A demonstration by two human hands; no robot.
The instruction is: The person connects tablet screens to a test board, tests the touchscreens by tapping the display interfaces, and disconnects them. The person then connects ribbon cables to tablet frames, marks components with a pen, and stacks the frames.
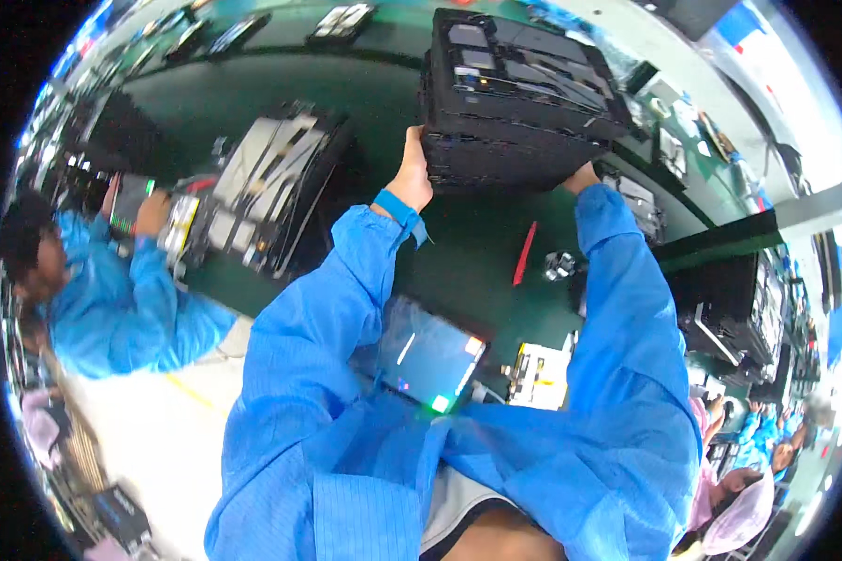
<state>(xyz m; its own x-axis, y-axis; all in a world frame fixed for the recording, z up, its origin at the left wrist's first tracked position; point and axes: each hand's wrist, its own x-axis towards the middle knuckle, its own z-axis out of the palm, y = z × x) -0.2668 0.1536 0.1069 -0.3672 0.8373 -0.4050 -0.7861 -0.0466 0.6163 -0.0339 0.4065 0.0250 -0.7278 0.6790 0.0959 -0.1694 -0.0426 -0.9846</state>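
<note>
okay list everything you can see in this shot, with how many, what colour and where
stack of trays: one stack, black, held up over the bench, top centre
workbench: one, dark green, centre
tablet: one, lit bluish screen, bench near edge
red stick: one, red, on bench, right of centre
co-worker: one, blue coat, left
second tray pile: one, black, left of centre
left hand: on stack's left side
right hand: under stack's right side

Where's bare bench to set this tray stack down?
Bare green mat lies below the black tray stack, between the left component rack and the red pen. Right of the pen is crowded with parts.
</note>
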